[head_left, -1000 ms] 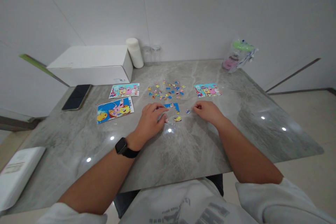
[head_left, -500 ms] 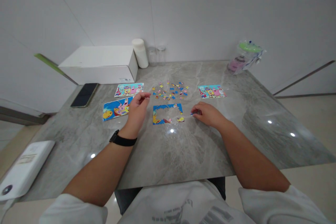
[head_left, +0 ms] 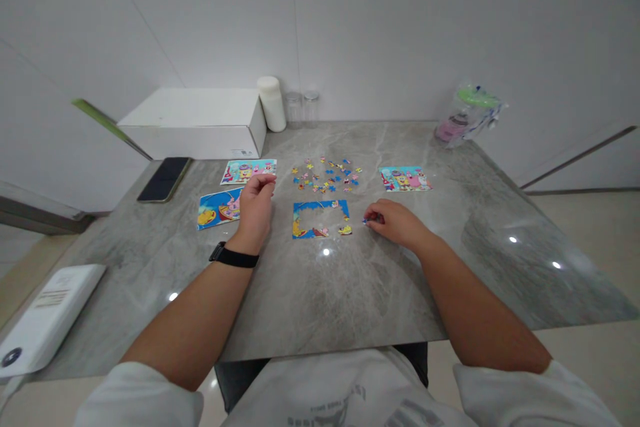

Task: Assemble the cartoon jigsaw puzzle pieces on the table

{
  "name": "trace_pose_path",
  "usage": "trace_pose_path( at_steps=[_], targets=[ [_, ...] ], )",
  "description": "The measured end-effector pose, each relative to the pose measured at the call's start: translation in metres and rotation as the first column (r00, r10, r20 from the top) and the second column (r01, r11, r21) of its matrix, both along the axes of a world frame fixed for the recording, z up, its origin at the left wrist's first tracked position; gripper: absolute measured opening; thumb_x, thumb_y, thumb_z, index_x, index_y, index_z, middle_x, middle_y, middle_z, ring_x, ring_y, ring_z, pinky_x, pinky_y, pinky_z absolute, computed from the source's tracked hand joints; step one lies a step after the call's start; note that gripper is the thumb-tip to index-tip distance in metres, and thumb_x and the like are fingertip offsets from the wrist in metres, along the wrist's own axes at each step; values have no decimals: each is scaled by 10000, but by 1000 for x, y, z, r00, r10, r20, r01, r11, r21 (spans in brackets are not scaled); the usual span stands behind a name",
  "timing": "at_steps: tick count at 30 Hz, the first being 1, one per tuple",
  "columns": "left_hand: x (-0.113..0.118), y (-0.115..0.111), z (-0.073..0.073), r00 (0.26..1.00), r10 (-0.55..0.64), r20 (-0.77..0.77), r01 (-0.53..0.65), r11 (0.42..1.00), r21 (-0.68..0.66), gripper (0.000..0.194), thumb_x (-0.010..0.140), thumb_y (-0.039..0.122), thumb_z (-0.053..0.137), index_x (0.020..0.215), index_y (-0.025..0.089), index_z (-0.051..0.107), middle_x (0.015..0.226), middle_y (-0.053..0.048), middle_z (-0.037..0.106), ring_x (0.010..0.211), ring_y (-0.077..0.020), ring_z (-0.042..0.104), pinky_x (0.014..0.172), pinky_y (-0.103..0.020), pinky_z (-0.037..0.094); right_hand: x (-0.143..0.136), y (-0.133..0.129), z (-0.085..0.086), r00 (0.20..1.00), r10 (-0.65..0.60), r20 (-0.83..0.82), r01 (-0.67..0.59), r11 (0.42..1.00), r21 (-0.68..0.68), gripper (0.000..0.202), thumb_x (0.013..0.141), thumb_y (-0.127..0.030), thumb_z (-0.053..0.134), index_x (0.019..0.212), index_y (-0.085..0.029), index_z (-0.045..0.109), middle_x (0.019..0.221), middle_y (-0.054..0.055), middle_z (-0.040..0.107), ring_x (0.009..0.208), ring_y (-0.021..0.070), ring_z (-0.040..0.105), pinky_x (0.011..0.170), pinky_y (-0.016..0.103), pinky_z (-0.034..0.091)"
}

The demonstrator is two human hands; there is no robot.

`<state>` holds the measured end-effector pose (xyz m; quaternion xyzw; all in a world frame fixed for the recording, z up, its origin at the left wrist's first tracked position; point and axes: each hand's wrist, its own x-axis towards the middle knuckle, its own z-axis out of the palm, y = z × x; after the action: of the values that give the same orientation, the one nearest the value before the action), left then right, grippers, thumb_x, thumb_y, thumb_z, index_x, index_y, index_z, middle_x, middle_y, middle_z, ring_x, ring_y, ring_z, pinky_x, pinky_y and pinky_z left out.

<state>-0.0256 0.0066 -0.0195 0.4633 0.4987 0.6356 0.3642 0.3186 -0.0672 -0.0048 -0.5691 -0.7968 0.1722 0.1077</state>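
A partly joined puzzle border [head_left: 295, 221] lies on the grey table, its middle open. Near its lower right corner sits a yellow joined bit [head_left: 345, 230]. Loose puzzle pieces [head_left: 327, 177] are scattered behind it. To its right, my right hand [head_left: 393, 219] pinches a small blue puzzle piece [head_left: 366, 221]. My left hand [head_left: 257, 203] is closed with curled fingers over the right end of the blue picture card [head_left: 216, 208]; anything between its fingertips is too small to make out. Two more picture cards lie flat, one at the left [head_left: 245, 171], one at the right [head_left: 406, 178].
At the back left stand a white box [head_left: 193, 140], a white bottle [head_left: 272, 105] and two clear jars [head_left: 303, 108]. A phone [head_left: 165, 180] and a white device [head_left: 53, 317] lie left. A bagged cup [head_left: 467, 117] is at the back right.
My left hand has shifted slightly left, covering more of the blue card, and its fingers have curled in. My right hand stays beside the border with the piece. The view has tilted slightly.
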Motion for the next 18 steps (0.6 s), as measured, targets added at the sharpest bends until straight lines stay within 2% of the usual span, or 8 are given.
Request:
trace_pose_path(
  at_steps=[6,11,18],
  targets=[
    [0,2,-3,1000,7,15,-6,1000,-28,151,770,253,663,899,210,727,900,-9,681,769,-149,568,689,-267,435,1,0,-1,1000,1,-15,-1,1000,-3,121,886,-180,714,991,-199,772,971,65,727,869,191,659,812,294,476],
    [-1,2,-1,999,-9,47,11,999,-44,175,776,261,638,915,202,728,725,29,554,636,-119,470,591,-245,366,3,1,0,999,-5,-33,5,1000,2,116,904,-216,702,995,-204,772,966,62,738,838,184,660,790,292,480],
    [-1,3,3,985,-56,161,71,994,-87,159,782,297,649,918,222,687,561,83,388,489,-107,348,481,-229,280,12,6,-1,980,-187,-65,193,975,109,160,954,-236,614,986,-207,769,949,59,771,845,195,665,783,298,454]
  ],
)
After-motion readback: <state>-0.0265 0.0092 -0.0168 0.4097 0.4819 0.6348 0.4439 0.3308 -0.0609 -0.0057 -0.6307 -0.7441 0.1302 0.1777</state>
